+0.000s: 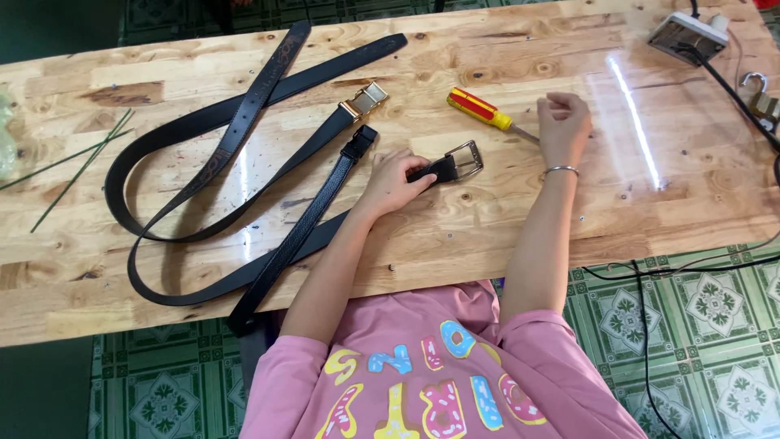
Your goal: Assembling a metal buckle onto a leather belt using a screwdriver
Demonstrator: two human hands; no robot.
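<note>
At the bottom centre of the frame is the person's pink shirt (431, 374), its front covered in bright doughnut-shaped letters in blue, yellow and red. Both bare arms reach up from it over the wooden table (487, 228).

The left hand (396, 180), mid-frame, is curled closed over the end of a black belt (284, 252), fingers pressing the strap flat to the wood just behind the silver buckle (465, 159). That grip seems meant to keep the buckle end from sliding.

Just right of it, the right hand (562, 122) rests on the table with fingers loosely bent, touching the metal shaft of the yellow and red screwdriver (481, 110); whether it truly grips the shaft, I cannot tell. A thin bracelet (561, 170) circles that wrist.

Further up, a second belt with a gold buckle (364, 100) lies in a long loop, and a third patterned strap (252, 106) crosses it toward the upper left.

Far upper right: a small grey box (686, 36) with a black cable (735, 93), and a padlock (760, 99) at the edge.
</note>
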